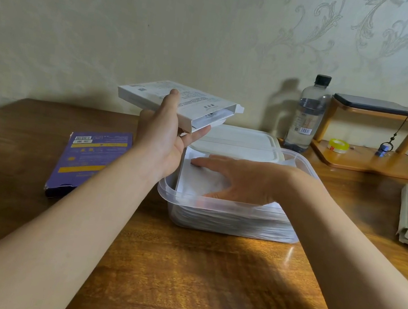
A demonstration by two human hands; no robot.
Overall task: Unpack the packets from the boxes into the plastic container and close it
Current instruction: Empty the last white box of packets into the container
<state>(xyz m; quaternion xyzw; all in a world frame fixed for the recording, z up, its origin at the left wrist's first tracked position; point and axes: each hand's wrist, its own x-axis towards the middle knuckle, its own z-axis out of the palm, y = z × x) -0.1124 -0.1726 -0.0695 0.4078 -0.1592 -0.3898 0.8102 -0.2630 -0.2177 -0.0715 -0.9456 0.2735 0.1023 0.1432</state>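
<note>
Holding the white box [154, 92] above the plastic container [216, 205], the left hand [165, 134] may let its contents slide past the rim; the right hand [239, 180] lies flat, outstretched, on the packets [192, 183].

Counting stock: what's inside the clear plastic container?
White packets, stacked, with the right hand flat on top. The hand hides part of the top one; lower ones show only edges through the wall.

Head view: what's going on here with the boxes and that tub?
A person is unpacking. The left hand grips an open-ended white box above the table, while the right hand lies flat on the white packets stacked in the clear plastic container. The container's lid lies behind it, not yet on. A purple box lies on the table to the left.
</note>
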